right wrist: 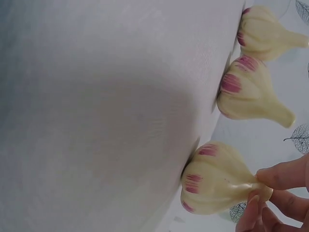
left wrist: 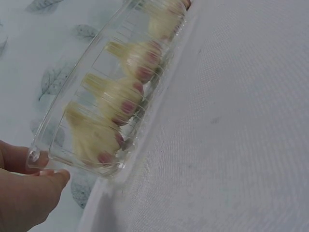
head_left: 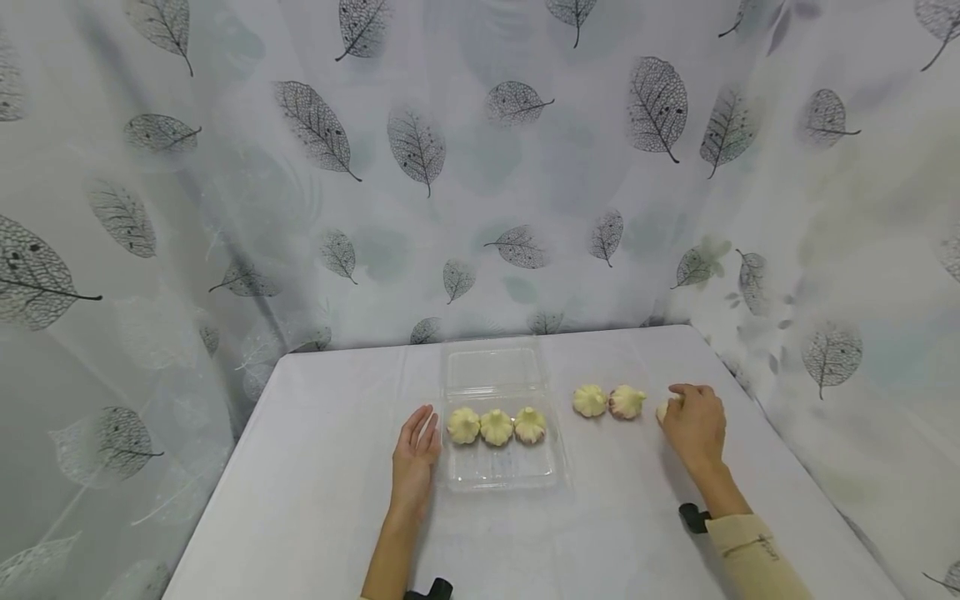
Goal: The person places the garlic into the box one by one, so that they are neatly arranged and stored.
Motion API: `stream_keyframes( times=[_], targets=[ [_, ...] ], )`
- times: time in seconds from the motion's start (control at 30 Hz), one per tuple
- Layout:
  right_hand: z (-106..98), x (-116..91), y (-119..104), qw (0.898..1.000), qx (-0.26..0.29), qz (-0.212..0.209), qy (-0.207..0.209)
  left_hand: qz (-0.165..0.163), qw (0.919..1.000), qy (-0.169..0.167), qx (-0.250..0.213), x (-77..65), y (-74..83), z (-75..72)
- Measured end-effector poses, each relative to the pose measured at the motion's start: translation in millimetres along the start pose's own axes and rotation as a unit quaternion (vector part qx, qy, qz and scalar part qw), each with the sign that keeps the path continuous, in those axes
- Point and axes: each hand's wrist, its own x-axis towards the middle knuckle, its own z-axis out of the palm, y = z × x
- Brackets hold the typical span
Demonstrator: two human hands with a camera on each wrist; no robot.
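A clear plastic box [head_left: 502, 477] lies with its lid folded back, holding a row of three garlic bulbs [head_left: 497, 427], pale with purple streaks. My left hand [head_left: 415, 458] is at the box's left edge; in the left wrist view its thumb and a finger pinch the rim's corner. To the right of the box, my right hand [head_left: 697, 425] holds another garlic bulb [right wrist: 217, 180]. Thumb and fingers grip its stem, and its rounded base is right at the tabletop. In the head view this hand covers most of that bulb.
Two more garlic bulbs, one nearer the box [head_left: 589, 401] and one beside it [head_left: 627, 402], sit between the box and my right hand. A white cloth covers the table [head_left: 300, 467]. Behind and at both sides hangs a leaf-patterned curtain [head_left: 480, 183].
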Motion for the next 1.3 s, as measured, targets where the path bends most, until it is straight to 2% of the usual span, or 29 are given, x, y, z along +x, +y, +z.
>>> stream_keyframes(
  times=[0.37, 0.77, 0.97, 1.3],
  targets=[
    [-4, -1, 1, 0.999, 0.006, -0.024, 0.026, 0.002, 1.0, -0.005, -0.005, -0.4, -0.6, -0.1],
    [-15, 2, -4, 0.999, 0.018, 0.003, 0.043, 0.002, 1.0, -0.003, -0.003, 0.5, -2.0, -1.5],
    [-21, 2, -12, 0.998, 0.021, 0.0, 0.059, 0.003, 1.0, -0.007, 0.004, -0.3, -1.6, -1.5],
    [-27, -2, -37, 0.995, 0.038, -0.032, 0.083, 0.004, 0.9999, -0.008, -0.007, -0.4, -1.6, -1.0]
  ],
)
